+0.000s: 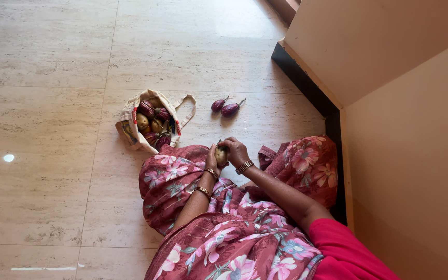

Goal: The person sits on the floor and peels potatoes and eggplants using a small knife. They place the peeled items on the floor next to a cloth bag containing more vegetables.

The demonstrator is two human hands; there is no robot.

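I sit on a tiled floor in a pink flowered garment. My left hand and my right hand meet above my knees, both closed around one small pale brownish vegetable, mostly hidden by my fingers. A small cloth bag lies open on the floor just left of my hands, filled with several small purple and pale aubergines. Two purple aubergines lie side by side on the floor beyond my hands.
Beige marble floor tiles spread to the left and ahead. A cream wall with a dark skirting strip rises close on my right, beside my right knee.
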